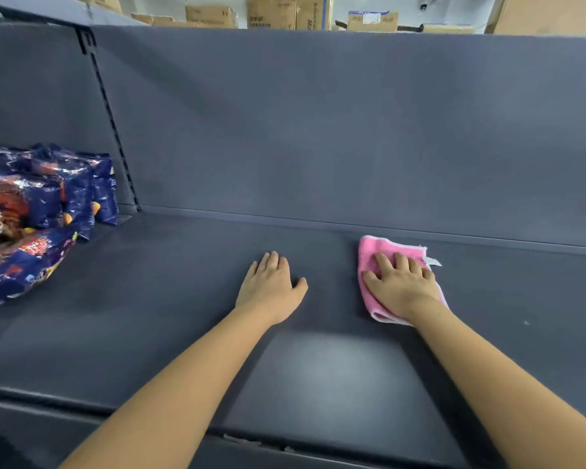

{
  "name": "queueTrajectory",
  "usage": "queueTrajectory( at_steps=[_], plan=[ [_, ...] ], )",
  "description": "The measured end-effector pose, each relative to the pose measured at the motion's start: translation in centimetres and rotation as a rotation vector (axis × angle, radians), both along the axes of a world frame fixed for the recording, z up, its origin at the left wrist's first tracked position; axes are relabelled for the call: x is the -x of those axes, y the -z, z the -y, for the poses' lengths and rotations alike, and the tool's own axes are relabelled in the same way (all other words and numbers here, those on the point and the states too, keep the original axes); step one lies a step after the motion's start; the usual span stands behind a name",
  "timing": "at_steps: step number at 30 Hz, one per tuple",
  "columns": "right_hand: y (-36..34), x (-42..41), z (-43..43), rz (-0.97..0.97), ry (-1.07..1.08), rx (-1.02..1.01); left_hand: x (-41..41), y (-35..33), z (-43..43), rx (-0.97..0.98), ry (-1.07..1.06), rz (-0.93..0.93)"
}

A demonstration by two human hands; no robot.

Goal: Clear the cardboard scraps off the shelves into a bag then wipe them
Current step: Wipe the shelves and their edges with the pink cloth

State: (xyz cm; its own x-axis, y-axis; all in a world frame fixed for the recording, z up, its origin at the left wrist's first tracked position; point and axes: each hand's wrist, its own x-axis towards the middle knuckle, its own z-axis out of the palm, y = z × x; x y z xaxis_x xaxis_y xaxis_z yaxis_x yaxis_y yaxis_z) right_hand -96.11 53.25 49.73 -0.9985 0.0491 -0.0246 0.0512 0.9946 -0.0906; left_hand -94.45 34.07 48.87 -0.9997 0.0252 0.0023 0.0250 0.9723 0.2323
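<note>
The fingers (384, 262) of the right hand (400, 286) are laid straight and slightly spread on the pink cloth (369, 248), which is pressed flat to the shelf (183, 299) near its back wall. The left hand (271, 282) is rested flat near it, fingers together, holding nothing. No cardboard scraps are seen. Even pressure and overlapping strokes toward the snack bags (31, 214) are advised

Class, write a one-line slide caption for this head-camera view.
Right hand presses a pink cloth on the grey shelf; left hand rests flat beside it.
</note>
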Motion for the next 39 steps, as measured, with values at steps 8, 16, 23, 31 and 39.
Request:
queueTrajectory(
  at_steps=[8,16,23,31,39],
  plan=[
    [0.1,-2.0,2.1,0.014,-0.311,0.039,0.1,0.0,0.4,-0.027,0.012,0.000],
    [-0.1,4.8,0.5,0.012,-0.042,0.000,0.3,0.4,0.1,-0.020,0.019,0.020],
    [0.2,6.0,6.0,0.006,-0.149,0.025,0.4,0.2,0.4,-0.013,0.028,0.022],
    [0.3,-5.0,2.8,-0.005,-0.331,0.033,0.1,-0.4,0.4,-0.056,0.024,0.020],
    [0.3,-5.0,-2.0,0.007,-0.047,-0.040,0.1,-0.1,0.2,-0.027,0.015,0.012]
  ],
)
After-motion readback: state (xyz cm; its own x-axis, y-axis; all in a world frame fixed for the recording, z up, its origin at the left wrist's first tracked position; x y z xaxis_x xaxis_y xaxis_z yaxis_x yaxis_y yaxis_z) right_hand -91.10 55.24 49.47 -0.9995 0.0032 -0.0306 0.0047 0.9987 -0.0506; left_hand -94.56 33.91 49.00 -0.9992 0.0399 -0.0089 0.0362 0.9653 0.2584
